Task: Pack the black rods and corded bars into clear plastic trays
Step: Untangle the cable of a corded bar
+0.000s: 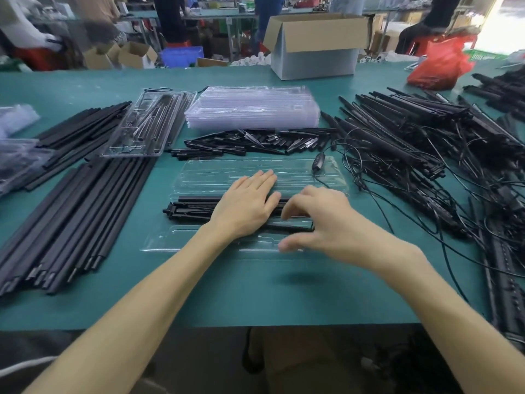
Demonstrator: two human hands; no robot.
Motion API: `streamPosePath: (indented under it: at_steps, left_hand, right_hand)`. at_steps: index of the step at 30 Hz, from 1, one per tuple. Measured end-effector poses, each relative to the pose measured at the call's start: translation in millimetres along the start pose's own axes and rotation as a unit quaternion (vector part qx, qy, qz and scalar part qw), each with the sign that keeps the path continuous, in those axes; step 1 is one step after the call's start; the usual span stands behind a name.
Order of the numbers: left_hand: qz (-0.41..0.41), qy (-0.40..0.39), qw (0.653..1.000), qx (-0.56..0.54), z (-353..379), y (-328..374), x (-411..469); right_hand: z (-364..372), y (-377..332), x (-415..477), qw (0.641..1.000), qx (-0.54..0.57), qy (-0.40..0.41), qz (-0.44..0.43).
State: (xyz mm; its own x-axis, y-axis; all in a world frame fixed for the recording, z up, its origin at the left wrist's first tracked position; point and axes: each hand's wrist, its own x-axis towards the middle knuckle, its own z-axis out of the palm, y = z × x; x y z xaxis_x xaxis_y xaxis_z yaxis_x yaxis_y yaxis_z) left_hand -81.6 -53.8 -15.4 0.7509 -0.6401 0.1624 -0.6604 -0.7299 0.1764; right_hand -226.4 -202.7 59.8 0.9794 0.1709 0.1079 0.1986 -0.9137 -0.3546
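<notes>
Two grips work at an open clear tray in the middle of the green desk.
Corded bars sprawl at 3 o'clock, long black rods lie at 9 o'clock, and a stack of clear trays sits at 12 o'clock. The open tray holds the packed rods. The left grip lies flat on them, fingers straight and together. At its 3 o'clock the right grip sets bent fingertips on them; whether it is pinching or pressing, I cannot tell.

The green bench is covered with long black rods, corded bars, clear trays, short black pieces, and a cardboard box.
</notes>
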Motion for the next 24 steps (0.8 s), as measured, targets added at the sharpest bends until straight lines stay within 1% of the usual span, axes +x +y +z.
streamPosePath:
  at_steps: [1,3,5,6,7,9,10,12,16,18,20,22,24]
  left_hand:
    - [0.001,0.001,1.0,0.001,0,0,0]
    - [0.002,0.001,1.0,0.006,1,0,0]
    - [0.002,0.0,1.0,0.007,1,1,0]
    - [0.003,-0.001,1.0,0.007,1,0,0]
    - [0.003,0.0,1.0,0.007,0,0,0]
    - [0.003,0.002,1.0,0.006,0,1,-1]
    - [0.003,0.002,1.0,0.007,0,1,-2]
    - [0.002,0.001,1.0,0.008,-1,2,-2]
    - [0.0,-0.004,1.0,0.01,-2,3,-2]
    - [0.001,-0.004,1.0,0.013,-2,3,-3]
    - [0.001,-0.006,1.0,0.012,-3,3,-3]
    - [0.001,-0.01,1.0,0.01,-3,3,-3]
    - [0.0,-0.01,1.0,0.012,-4,3,-3]
  right_hand:
    - [-7,-1,0,0.997,0.064,0.036,-0.008]
    - [-20,6,5,0.983,0.108,0.147,0.006]
    - [-28,19,17,0.965,0.124,0.221,0.074]
    - [-30,28,25,0.955,0.132,0.236,0.122]
    - [-29,40,35,0.947,0.138,0.23,0.177]
    - [-22,63,55,0.939,0.142,0.162,0.268]
    - [-16,72,64,0.937,0.145,0.126,0.292]
    - [-4,83,80,0.934,0.142,0.105,0.31]
    - [6,87,105,0.935,0.072,0.122,0.324]
    - [9,86,112,0.935,0.034,0.118,0.334]
    - [11,87,116,0.931,0.021,0.117,0.344]
    - [12,89,115,0.925,0.033,0.118,0.359]
    - [10,92,112,0.918,0.099,0.14,0.358]
